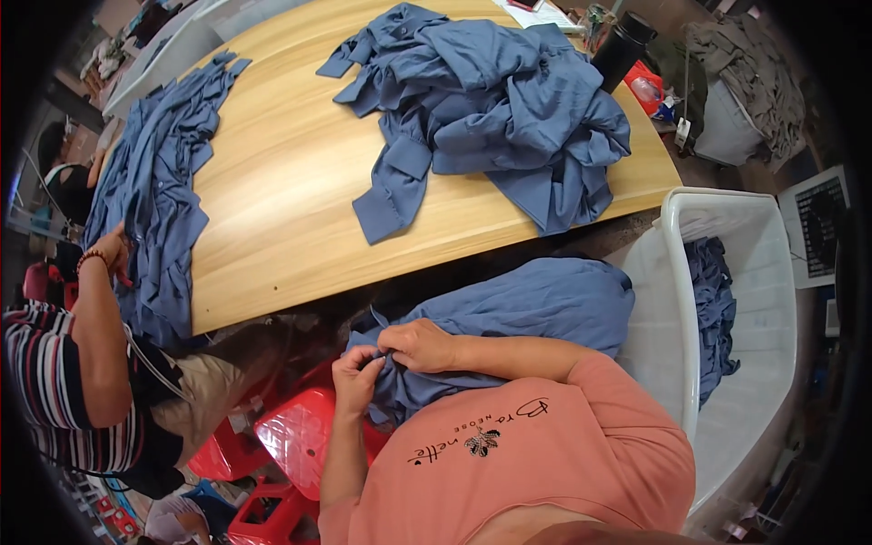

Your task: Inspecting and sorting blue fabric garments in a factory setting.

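Observation:
A blue shirt [527,304] lies bunched across my lap, below the table's front edge. My left hand [355,380] pinches a small part of its cloth between thumb and fingers. Right beside it, my right hand [420,346] is closed on the same shirt, knuckles up, the two hands almost touching. A narrow tip of cloth sticks up just beyond my fingers. The exact part of the shirt that I hold is hidden by my fingertips.
A wooden table [272,173] carries a big shirt pile [509,100] and a row of shirts [159,191] at left, touched by a co-worker's hand [113,252]. A black bottle [625,50] stands far right. Near me are a white bin [677,300] and red stools [295,436].

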A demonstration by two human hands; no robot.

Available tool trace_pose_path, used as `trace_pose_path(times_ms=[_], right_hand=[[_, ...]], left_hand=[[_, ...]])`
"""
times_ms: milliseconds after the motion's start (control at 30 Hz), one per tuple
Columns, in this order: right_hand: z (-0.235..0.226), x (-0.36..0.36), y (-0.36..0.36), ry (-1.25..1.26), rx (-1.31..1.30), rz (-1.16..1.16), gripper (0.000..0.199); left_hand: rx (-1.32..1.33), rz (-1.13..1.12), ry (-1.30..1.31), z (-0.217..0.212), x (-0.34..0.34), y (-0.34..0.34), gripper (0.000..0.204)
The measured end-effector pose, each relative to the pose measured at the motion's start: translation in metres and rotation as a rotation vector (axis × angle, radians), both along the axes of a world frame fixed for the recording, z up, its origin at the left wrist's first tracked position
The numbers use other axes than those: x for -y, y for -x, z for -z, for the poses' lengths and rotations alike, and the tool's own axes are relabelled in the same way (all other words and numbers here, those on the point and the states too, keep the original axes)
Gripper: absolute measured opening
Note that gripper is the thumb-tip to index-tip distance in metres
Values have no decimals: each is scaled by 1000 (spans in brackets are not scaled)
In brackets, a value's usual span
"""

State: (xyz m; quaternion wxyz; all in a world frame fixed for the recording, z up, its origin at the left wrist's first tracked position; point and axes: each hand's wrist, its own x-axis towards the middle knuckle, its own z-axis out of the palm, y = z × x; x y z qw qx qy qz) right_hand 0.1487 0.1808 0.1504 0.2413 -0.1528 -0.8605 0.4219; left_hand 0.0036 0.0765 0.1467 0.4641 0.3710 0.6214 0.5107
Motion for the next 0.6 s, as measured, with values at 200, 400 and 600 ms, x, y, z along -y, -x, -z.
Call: trace_pose_path(times_ms=[200,400,600], right_hand=[[10,-7,1,89,-54,-28,13],[-5,-15,-1,295,277,-82,15],[10,-16,-3,277,219,-163,15]], left_hand=[[-105,1,-21,-3,0,0,7],[-158,7,-34,-1,-2,-1,7],[-239,-38,-87,0,-1,-10,7]])
